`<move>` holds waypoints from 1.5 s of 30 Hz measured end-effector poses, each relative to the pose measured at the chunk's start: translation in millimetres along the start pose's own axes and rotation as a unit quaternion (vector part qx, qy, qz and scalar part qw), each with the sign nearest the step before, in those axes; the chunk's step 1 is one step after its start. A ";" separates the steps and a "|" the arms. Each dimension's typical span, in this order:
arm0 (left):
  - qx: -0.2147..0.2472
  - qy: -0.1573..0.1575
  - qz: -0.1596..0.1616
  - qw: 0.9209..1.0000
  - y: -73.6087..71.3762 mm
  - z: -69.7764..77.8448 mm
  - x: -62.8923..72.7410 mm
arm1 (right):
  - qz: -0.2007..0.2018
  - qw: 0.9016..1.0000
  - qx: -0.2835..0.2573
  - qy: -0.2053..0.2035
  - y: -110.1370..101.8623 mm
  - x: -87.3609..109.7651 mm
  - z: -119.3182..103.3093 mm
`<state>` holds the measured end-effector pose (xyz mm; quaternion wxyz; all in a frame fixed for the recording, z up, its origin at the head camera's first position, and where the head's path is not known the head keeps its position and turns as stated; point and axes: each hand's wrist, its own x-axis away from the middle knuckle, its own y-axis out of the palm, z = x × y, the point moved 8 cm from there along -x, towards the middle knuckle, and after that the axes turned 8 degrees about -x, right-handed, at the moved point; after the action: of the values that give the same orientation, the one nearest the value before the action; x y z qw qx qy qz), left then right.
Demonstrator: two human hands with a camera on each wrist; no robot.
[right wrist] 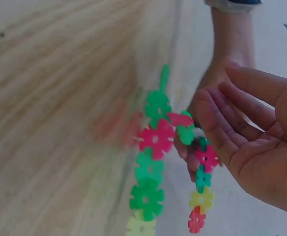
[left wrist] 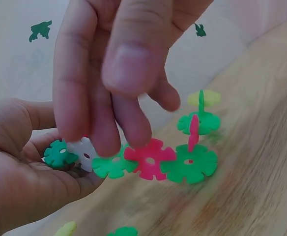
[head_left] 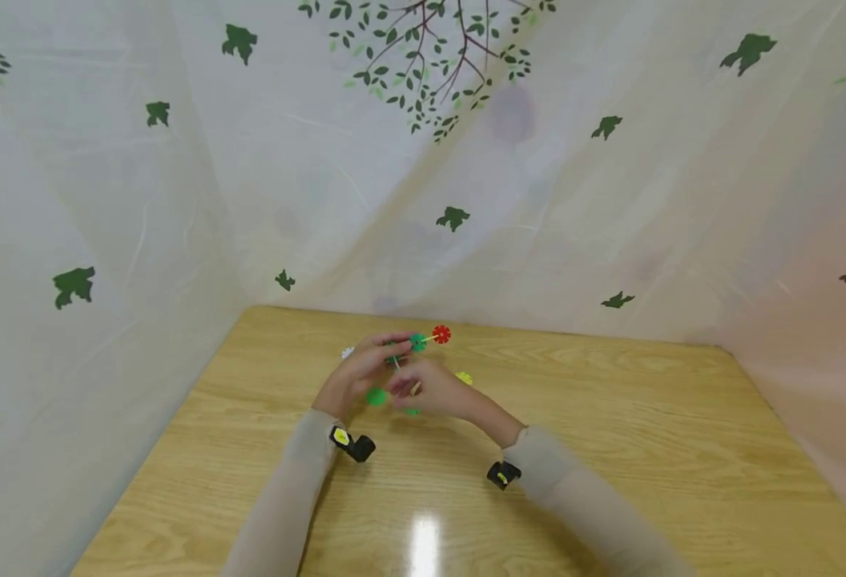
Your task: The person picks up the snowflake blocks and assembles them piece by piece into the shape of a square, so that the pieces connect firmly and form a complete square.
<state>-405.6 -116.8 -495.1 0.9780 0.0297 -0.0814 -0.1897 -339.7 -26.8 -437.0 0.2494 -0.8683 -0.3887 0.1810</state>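
Observation:
A chain of flower-shaped plastic linking discs (left wrist: 150, 161), in green, pink and white, runs out from my left hand (head_left: 365, 365). At the left of the left wrist view, that hand's fingers (left wrist: 23, 157) hold a dark green disc (left wrist: 60, 154) and a white one. My right hand (head_left: 437, 389) is just in front, its loosely bent fingers (left wrist: 129, 118) overlapping the chain's upper edge. Seen from the right wrist, the right palm (right wrist: 271, 162) holds nothing. Another run, with a yellow disc (right wrist: 201, 199) and a red disc (right wrist: 196, 220), extends from the left hand.
In the head view, a green disc (head_left: 376, 397) shows below the hands, a yellow disc (head_left: 464, 377) to their right and a white disc (head_left: 348, 352) to their left. The wooden table (head_left: 610, 449) meets a pale printed curtain (head_left: 553, 240) at its back edge.

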 end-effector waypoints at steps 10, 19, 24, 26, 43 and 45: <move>-0.036 -0.005 0.022 0.999 -12.7 5.5 -2.4 | -0.019 0.999 0.046 -0.001 28.3 -16.1 7.0; -0.068 -0.002 0.012 0.998 -12.0 8.9 0.3 | -0.063 0.987 0.147 -0.023 48.9 -23.8 1.4; -0.075 0.004 0.010 0.997 -13.4 8.9 -0.3 | -0.058 0.984 0.163 -0.043 48.7 -18.9 -0.8; -0.077 0.005 0.011 0.997 -13.8 8.4 -0.8 | -0.054 0.984 0.166 -0.043 47.4 -15.7 -0.2; -0.084 -0.006 0.012 0.996 -13.9 6.7 0.5 | -0.118 0.985 0.124 0.012 49.2 9.1 10.3; -0.085 -0.009 0.009 0.996 -13.5 6.2 0.5 | -0.126 0.986 0.107 0.018 48.5 11.9 11.6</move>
<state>-411.2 -129.6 -490.1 0.9779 -0.0561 -0.0736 -0.1873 -309.7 -42.1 -475.7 0.3681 -0.7837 -0.4694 0.1730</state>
